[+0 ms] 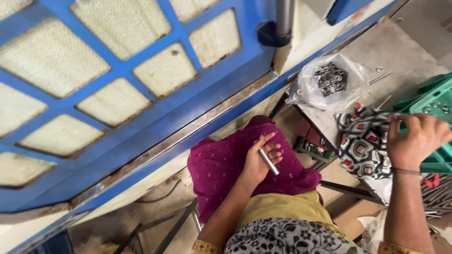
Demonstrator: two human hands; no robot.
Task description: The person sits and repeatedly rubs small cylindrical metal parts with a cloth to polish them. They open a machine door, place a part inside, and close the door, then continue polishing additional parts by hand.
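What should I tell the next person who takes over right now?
Left hand: holds a short metal rod over the lap.
Right hand: at the rim of the green crate, over a patterned cloth; whether it grips anything cannot be seen.
A clear bag of washers lies on the table.
Done: one rod in hand.
Left: cannot tell.

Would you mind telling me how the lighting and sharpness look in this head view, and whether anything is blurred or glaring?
In the head view the light is soft and even, with no hard shadows; the plastic bag of metal parts shows mild glare; the left hand and its metal rod are sharp; the right hand at the patterned cloth is slightly soft; the blue frame tilts steeply.
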